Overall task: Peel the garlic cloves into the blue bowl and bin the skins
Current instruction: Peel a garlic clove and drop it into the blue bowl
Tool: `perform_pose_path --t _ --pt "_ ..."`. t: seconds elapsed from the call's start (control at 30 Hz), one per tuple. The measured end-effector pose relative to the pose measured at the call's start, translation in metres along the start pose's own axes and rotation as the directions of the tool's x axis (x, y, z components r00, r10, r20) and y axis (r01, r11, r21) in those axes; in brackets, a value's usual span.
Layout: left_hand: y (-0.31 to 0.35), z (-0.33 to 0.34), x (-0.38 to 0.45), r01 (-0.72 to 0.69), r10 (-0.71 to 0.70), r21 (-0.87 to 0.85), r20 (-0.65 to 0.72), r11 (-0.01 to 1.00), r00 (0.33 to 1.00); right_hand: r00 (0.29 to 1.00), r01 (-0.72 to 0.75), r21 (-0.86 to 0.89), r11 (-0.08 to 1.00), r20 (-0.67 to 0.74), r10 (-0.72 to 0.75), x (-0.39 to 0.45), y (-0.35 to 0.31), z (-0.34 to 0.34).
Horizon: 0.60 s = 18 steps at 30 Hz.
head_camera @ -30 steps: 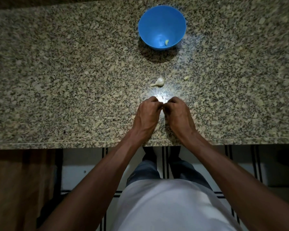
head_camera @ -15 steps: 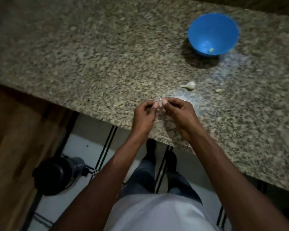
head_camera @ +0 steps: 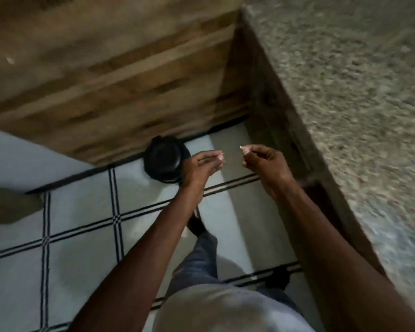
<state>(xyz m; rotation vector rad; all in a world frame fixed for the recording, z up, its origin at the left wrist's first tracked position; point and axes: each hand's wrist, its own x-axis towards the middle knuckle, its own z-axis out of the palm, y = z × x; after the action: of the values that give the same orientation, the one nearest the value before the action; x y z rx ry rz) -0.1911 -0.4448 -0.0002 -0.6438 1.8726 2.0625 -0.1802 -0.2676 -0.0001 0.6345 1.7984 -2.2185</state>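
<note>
I have both hands out over the floor, clear of the desk (head_camera: 345,92): my right hand (head_camera: 261,161) pinches a pale scrap, skin or clove I cannot tell, and my left hand (head_camera: 201,166) has its fingertips pinched together, contents unclear. The black bin (head_camera: 162,161) stands just beyond the left hand, the nearer one.

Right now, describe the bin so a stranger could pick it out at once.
Start at the wooden cabinet front left of the granite counter. Follow it down to the tiled floor; the bin stands at its foot, just beyond the left hand. It is the only round, black thing there, dark against pale tiles.
</note>
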Motion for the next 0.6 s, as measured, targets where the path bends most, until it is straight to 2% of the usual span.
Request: perform_pose_path --t 0.17,0.27,0.4,0.6 --pt "0.015 -0.150 0.056 0.041 -0.050 -0.045 -0.219 0.998 0.974 0.988 -0.001 -0.112 0.994 0.151 0.018 0.056 0.012 0.152" --pt "0.018 -0.207 0.078 0.050 -0.055 -0.023 -0.281 0.998 0.958 0.978 -0.038 -0.161 0.986 0.196 0.070 0.078 0.022 0.210" --pt "0.019 -0.260 0.106 0.053 -0.086 -0.102 -0.352 0.993 0.932 0.962 -0.064 -0.225 0.972 0.246 0.121 0.110 0.038 0.272" --pt "0.013 -0.310 0.149 0.082 -0.115 -0.097 -0.414 0.992 0.903 0.950 -0.126 -0.338 0.933 0.231 0.212 0.167 0.068 0.341"
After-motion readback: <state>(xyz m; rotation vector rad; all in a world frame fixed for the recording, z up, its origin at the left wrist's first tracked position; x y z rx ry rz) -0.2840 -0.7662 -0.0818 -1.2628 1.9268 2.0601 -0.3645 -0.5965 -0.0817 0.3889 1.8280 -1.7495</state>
